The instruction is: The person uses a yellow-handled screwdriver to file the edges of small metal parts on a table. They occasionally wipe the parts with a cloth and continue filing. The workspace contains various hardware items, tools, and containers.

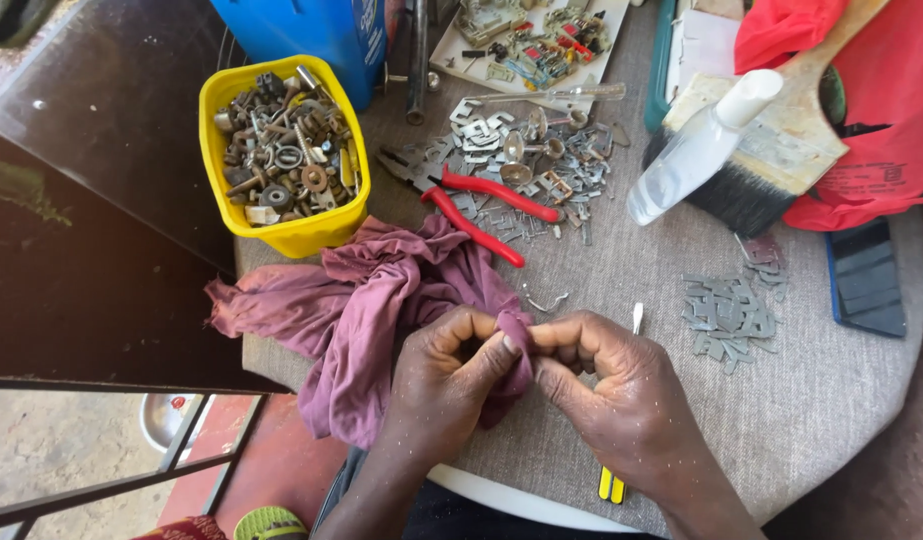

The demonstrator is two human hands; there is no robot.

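Round grey worktop (831,400), cluttered. Purple rag (366,300) lies at the near edge, one fold pinched between my left hand (446,375) and right hand (611,385), fingers closed tight on cloth. Best to keep thumbs close, rub small. Red pliers (481,205) beyond.

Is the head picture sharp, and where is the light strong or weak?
Head view: daylight, mostly sharp; both hands, left hand and right hand, and the purple cloth show clearly; the clear bottle has bright glare; the dark panel at left stays in shadow, and edges bend slightly.
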